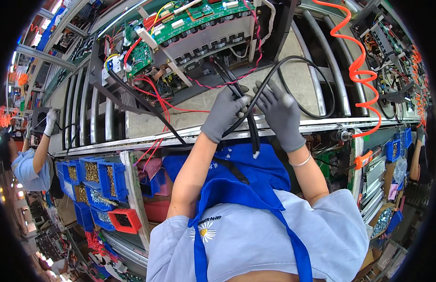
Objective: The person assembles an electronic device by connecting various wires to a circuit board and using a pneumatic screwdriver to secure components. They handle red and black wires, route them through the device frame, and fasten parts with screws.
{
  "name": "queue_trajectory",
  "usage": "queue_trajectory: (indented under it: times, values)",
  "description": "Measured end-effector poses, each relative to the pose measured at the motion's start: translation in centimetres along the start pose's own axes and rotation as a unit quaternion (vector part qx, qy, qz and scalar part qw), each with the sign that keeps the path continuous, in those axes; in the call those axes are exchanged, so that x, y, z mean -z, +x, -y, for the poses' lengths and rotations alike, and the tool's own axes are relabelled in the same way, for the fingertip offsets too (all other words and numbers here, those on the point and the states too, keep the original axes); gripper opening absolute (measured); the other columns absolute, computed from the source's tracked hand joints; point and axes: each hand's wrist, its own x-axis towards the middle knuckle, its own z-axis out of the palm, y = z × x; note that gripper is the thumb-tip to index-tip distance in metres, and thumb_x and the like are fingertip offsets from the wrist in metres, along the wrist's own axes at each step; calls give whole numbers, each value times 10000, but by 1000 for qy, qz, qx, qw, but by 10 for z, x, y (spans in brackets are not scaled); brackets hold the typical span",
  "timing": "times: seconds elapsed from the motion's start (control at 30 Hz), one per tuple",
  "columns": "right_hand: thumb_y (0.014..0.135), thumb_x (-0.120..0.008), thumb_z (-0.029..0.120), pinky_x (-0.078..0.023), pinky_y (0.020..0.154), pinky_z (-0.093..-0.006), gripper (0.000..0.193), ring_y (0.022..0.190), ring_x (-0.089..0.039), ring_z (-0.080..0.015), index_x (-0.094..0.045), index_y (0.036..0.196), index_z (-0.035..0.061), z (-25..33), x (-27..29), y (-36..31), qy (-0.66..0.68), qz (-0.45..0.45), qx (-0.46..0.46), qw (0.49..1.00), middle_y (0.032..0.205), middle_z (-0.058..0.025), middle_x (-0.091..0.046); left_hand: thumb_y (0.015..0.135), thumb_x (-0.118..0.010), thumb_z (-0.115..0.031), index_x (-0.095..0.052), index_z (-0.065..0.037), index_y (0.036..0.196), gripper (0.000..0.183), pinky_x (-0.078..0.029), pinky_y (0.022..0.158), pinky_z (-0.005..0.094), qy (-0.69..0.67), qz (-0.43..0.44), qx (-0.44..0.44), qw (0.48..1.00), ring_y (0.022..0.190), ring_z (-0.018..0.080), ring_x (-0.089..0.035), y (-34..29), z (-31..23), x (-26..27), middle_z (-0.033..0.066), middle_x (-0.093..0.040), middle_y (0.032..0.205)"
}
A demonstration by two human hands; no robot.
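Both my hands wear grey gloves and are close together in front of an opened metal chassis (pixel 98 70) with a green circuit board (pixel 199 28). My left hand (pixel 225 114) is closed round thick black cables (pixel 253 136) that come out of the chassis and hang past the bench edge. Beside it, my right hand (pixel 280 113) has its fingers stretched out along a looped black cable (pixel 300 58); whether it touches this cable I cannot tell. Thin red wires (pixel 164 101) droop from the chassis left of my hands.
The chassis rests on a roller conveyor (pixel 321 61). A coiled orange air hose (pixel 361 73) hangs at the right, near another opened unit (pixel 387 51). Blue bins (pixel 112 181) of screws and a red bin (pixel 124 221) are below left. A co-worker's gloved hand (pixel 50 122) is far left.
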Motion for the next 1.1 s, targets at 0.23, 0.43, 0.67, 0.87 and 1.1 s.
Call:
queue_trajectory:
  times: [0.23,0.43,0.67,0.87,1.1]
  values:
    - [962,-538,314,-484,606,-332,461,604,-569,-174,-546,1197,-83,18,-14,-2,-363,-38,-114,924,680,-65,-580,940,-607,-213,-581,37,1196,359,-368,431,173,-105,-85,-25,991,487,7,-423,-6,-49,51,-14,-616,768]
    - [927,-577,294,-504,650,-416,346,627,-586,-307,-601,1102,-3,23,-37,-11,-834,117,-85,532,745,-149,-612,933,-536,-276,-511,-54,816,253,-368,455,229,-276,9,53,960,501,100,-451,-73,-91,1,9,-515,669]
    - [716,-669,119,-404,1011,-447,586,1140,-553,-277,-551,1290,104,62,-150,-12,-679,325,294,589,1222,-111,-577,958,-579,-303,-635,5,1048,325,-487,613,280,48,217,127,967,662,136,-629,-166,-152,24,82,-645,705]
    - [733,-671,207,-426,994,-428,625,1061,-594,-260,-514,1316,46,25,-187,7,-565,366,419,609,1148,-92,-598,937,-612,-420,-646,-2,920,420,-485,544,270,226,76,166,957,568,121,-612,-166,-198,29,63,-634,617]
    - [719,-689,119,-494,725,-407,629,864,-605,-315,-498,1316,66,2,-182,52,-585,338,396,622,977,-118,-598,965,-499,-452,-618,6,757,517,-436,475,244,207,-1,104,973,455,135,-565,-150,-214,46,71,-579,553]
